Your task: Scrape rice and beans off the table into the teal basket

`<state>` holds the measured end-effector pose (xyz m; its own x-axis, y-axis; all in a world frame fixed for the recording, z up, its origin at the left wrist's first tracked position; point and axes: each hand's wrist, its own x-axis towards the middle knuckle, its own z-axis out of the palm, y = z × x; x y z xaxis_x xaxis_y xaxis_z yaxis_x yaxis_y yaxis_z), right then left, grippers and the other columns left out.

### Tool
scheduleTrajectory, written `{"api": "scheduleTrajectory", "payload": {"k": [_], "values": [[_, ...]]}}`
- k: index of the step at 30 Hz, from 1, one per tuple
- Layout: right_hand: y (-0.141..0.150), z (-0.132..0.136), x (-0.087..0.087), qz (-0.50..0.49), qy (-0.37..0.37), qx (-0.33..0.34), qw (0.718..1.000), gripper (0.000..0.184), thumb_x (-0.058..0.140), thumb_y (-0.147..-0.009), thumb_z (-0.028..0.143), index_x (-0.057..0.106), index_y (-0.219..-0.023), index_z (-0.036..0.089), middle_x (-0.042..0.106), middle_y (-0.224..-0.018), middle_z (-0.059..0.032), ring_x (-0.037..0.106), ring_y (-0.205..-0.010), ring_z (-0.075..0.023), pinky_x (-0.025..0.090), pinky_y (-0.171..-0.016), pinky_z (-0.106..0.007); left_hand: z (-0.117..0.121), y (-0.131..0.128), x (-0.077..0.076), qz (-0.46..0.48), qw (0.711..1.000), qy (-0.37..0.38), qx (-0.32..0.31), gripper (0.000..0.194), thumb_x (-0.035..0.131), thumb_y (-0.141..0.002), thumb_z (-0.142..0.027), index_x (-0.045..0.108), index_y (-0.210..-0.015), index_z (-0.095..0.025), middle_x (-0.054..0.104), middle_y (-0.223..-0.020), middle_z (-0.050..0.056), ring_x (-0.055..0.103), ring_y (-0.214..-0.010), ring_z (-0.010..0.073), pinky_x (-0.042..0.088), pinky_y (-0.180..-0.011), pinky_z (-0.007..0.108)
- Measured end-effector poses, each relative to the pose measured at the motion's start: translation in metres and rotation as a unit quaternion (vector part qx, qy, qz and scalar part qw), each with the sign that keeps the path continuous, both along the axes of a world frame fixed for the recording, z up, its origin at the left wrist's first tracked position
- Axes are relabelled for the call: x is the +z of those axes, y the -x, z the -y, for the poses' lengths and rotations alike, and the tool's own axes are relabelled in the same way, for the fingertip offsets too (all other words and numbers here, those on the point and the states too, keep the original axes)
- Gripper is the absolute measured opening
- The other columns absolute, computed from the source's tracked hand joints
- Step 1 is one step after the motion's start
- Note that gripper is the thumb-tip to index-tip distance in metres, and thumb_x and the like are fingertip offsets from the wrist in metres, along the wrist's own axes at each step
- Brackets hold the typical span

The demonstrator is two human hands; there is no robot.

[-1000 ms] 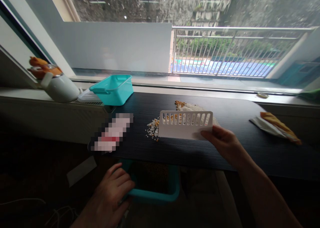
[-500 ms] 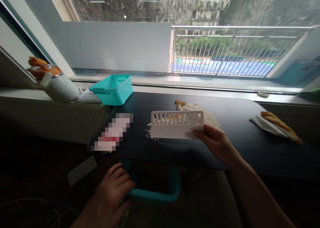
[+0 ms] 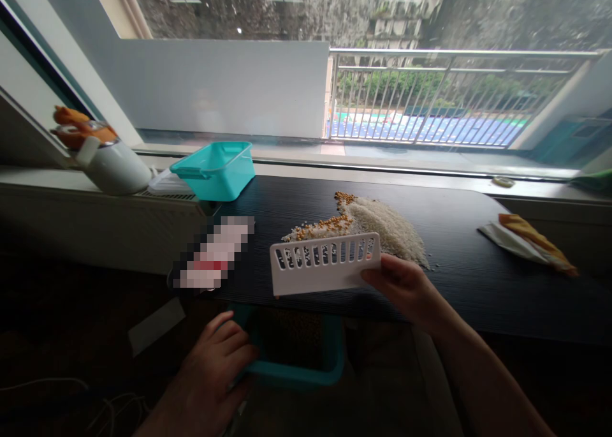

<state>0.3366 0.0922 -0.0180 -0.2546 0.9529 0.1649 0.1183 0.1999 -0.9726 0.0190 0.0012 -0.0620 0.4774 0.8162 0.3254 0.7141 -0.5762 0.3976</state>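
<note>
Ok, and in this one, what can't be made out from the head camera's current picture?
All in the head view:
The pinkish, flat-looking item on the black wood-grained table: blurred by pixelation.
Contents of the lower turquoise plastic box: too shadowed to identify.
That box's near-left corner: covered by the left hand.
Part of the right hand: behind the white slotted plastic plate.
The right forearm: cut off by the bottom edge.
</note>
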Motion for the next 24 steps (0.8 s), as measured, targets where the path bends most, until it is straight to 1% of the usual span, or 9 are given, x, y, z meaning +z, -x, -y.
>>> {"api": "scheduleTrajectory", "payload": {"k": [2,3,5,9,12,15,18,21,24], "values": [[-0.002,0.006,0.004,-0.004,0.006,0.016,1.000,0.018,0.070,-0.082,0.033,0.075,-0.096,0.022,0.075,-0.092,-0.0023,0.068,-0.087,-0.0195,0.056,-0.079,-0.028,-0.001,0.001,0.000,-0.009,1.000,-0.001,-0.010,0.015,0.047,-0.086,-0.012,0.058,-0.083,-0.023,0.059,-0.075,-0.003,0.055,-0.079,0.0178,0.026,-0.104,0.046],[-0.003,0.006,0.005,-0.009,0.004,0.010,1.000,0.019,0.070,-0.082,0.032,0.075,-0.097,0.023,0.076,-0.094,-0.0019,0.068,-0.089,-0.0195,0.055,-0.081,-0.029,-0.001,0.001,0.000,-0.012,1.000,-0.002,-0.014,0.015,0.048,-0.085,-0.012,0.058,-0.084,-0.023,0.059,-0.075,-0.004,0.055,-0.078,0.0176,0.026,-0.104,0.046],[-0.004,0.002,0.009,-0.018,-0.012,-0.031,0.999,0.019,0.071,-0.081,0.032,0.075,-0.098,0.024,0.076,-0.096,-0.0012,0.068,-0.089,-0.0191,0.055,-0.082,-0.029,-0.001,0.000,0.001,-0.013,1.000,0.000,-0.015,0.016,0.048,-0.085,-0.011,0.059,-0.084,-0.023,0.059,-0.075,-0.004,0.055,-0.077,0.0176,0.026,-0.103,0.046],[0.001,-0.021,0.009,-0.008,-0.049,-0.135,0.990,0.018,0.070,-0.079,0.034,0.075,-0.091,0.021,0.074,-0.085,-0.0016,0.066,-0.080,-0.0184,0.054,-0.075,-0.031,0.000,-0.002,0.002,0.006,1.000,0.011,0.001,0.019,0.046,-0.085,-0.010,0.059,-0.082,-0.023,0.057,-0.073,-0.003,0.054,-0.077,0.0177,0.027,-0.103,0.046],[0.007,-0.039,0.007,0.012,-0.055,-0.159,0.986,0.021,0.069,-0.078,0.034,0.074,-0.090,0.019,0.073,-0.081,-0.0023,0.064,-0.076,-0.0185,0.053,-0.075,-0.034,0.001,-0.003,0.002,0.020,1.000,0.018,0.009,0.021,0.045,-0.083,-0.008,0.060,-0.082,-0.024,0.057,-0.073,-0.003,0.054,-0.078,0.0177,0.027,-0.104,0.045],[0.013,-0.052,0.004,0.026,-0.053,-0.163,0.985,0.022,0.067,-0.077,0.035,0.073,-0.090,0.017,0.071,-0.080,-0.0026,0.063,-0.075,-0.0185,0.051,-0.075,-0.036,0.001,-0.003,0.002,0.024,0.999,0.024,0.013,0.023,0.047,-0.080,-0.006,0.061,-0.082,-0.024,0.058,-0.074,-0.004,0.054,-0.079,0.0179,0.027,-0.105,0.045],[0.016,-0.057,0.002,0.019,-0.046,-0.143,0.989,0.023,0.066,-0.076,0.035,0.073,-0.089,0.016,0.071,-0.080,-0.0026,0.063,-0.076,-0.0182,0.051,-0.076,-0.035,0.001,-0.003,0.003,0.024,0.999,0.030,0.011,0.025,0.047,-0.077,-0.004,0.062,-0.082,-0.024,0.059,-0.074,-0.004,0.054,-0.080,0.0177,0.026,-0.106,0.045],[0.014,-0.055,0.003,0.017,-0.039,-0.111,0.993,0.024,0.066,-0.077,0.036,0.073,-0.090,0.017,0.071,-0.082,-0.0024,0.063,-0.076,-0.0176,0.051,-0.075,-0.034,0.001,-0.003,0.003,0.030,0.999,0.031,0.020,0.024,0.048,-0.077,-0.004,0.062,-0.081,-0.024,0.059,-0.073,-0.004,0.053,-0.079,0.0176,0.026,-0.106,0.045],[0.010,-0.049,0.007,0.023,-0.039,-0.105,0.993,0.025,0.068,-0.078,0.037,0.073,-0.093,0.018,0.072,-0.084,-0.0027,0.064,-0.076,-0.0177,0.052,-0.075,-0.034,0.001,-0.004,0.003,0.021,0.999,0.028,0.018,0.022,0.048,-0.079,-0.005,0.061,-0.079,-0.023,0.058,-0.072,-0.004,0.054,-0.078,0.0180,0.027,-0.104,0.046]]}}
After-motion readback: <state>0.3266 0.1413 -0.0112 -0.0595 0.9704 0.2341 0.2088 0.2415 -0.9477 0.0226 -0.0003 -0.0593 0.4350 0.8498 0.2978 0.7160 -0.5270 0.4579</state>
